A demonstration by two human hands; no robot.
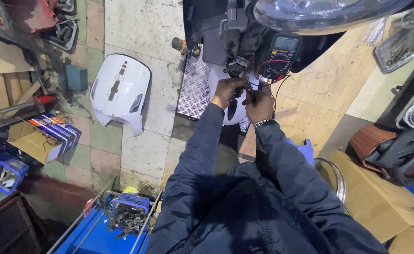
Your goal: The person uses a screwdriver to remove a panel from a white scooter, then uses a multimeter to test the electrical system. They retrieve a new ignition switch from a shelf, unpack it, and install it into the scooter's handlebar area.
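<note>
Wires [251, 91] sit between our fingertips, just under the dark open front of a scooter [225, 33], so we hold them up close where they come out. Our left hand [226, 91] curls its fingers around a dark connector; our right hand [260, 106] pinches a thin probe or lead against it, though we cannot tell exactly which. Just beyond the fingers a multimeter [282, 54] rests against the bodywork, screen facing us, its red lead [265, 66] looping down towards our hands. Below the fingers lies a checker plate [195, 89]. Well off to the left of them a white body panel [120, 91] lies on the tiled floor. The loose lead crowds the working spot.
</note>
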